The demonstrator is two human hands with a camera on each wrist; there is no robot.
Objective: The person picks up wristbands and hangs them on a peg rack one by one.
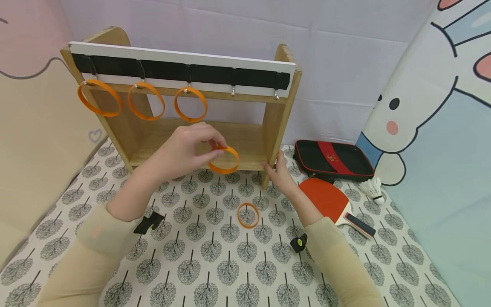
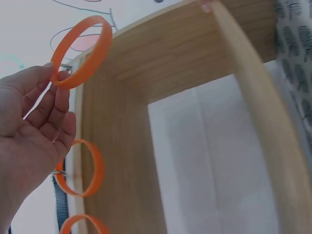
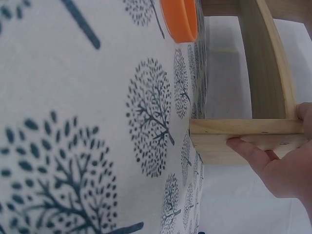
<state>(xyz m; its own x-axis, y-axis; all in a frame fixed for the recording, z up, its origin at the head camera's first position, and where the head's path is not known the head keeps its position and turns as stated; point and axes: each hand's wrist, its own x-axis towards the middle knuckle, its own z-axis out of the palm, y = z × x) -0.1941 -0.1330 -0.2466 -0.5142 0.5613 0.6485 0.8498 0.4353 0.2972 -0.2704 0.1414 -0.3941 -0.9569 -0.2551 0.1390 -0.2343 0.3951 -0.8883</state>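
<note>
My left hand [image 1: 188, 147] pinches an orange ring-shaped band [image 1: 224, 172] between thumb and fingers, in front of a wooden shelf [image 1: 290, 115]. In the left wrist view the held band [image 2: 99, 54] stays apart from the rack. Across the shelf's front top runs a white board [image 1: 192, 51] with a black strip and several small hooks. Three orange bands hang on the left hooks; a bare hook [image 1: 233, 90] and another bare hook [image 1: 276, 96] are at the right. My right hand [image 1: 281, 175] grips the shelf's right side panel [image 3: 224, 141], fingers and thumb on either side.
Another orange band [image 1: 248, 227] lies on the tree-patterned cloth [image 1: 207, 273] before the shelf. To the right are a black and red case [image 1: 310, 155], a red table tennis paddle [image 1: 326, 198] and a shuttlecock [image 1: 371, 187]. Small black pieces lie near both forearms.
</note>
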